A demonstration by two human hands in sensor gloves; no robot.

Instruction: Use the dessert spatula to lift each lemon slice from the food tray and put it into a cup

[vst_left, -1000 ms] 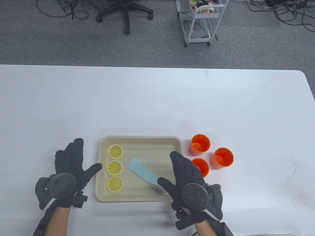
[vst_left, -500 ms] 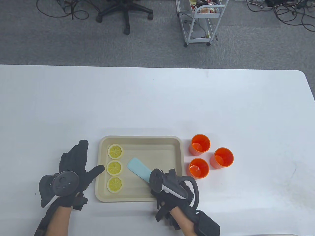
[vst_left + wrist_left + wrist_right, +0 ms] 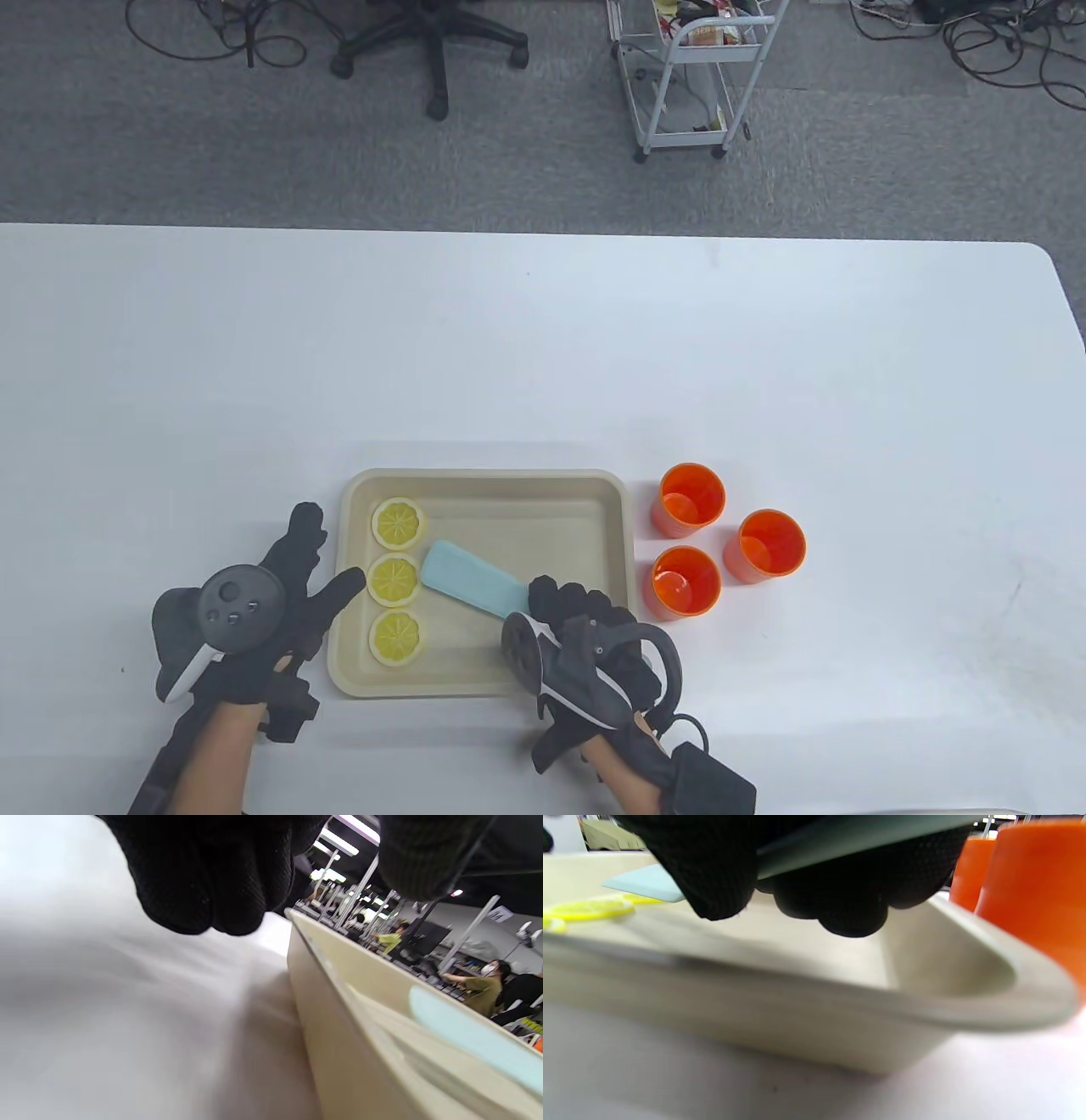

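Three lemon slices lie in a column at the left of the beige food tray (image 3: 611, 509): far (image 3: 399, 523), middle (image 3: 394, 580), near (image 3: 395, 637). My right hand (image 3: 570, 609) grips the handle of the light blue dessert spatula (image 3: 467, 581); its blade tip is beside the middle slice. In the right wrist view the curled fingers (image 3: 835, 895) hold the handle, the blade (image 3: 647, 882) reaching to the slices (image 3: 589, 909). My left hand (image 3: 297, 569) rests open at the tray's left rim, thumb over the rim (image 3: 339, 984). Three orange cups (image 3: 691, 499) (image 3: 770, 544) (image 3: 685, 581) stand right of the tray.
The white table (image 3: 543, 356) stretches far beyond the tray. Past its back edge are grey carpet, an office chair (image 3: 428, 42) and a wire cart (image 3: 691, 72). People at desks show in the background of the left wrist view.
My right hand turned over and closed on the spatula handle, then slid the blade left up to the middle slice. My left hand moved right to the tray's rim.
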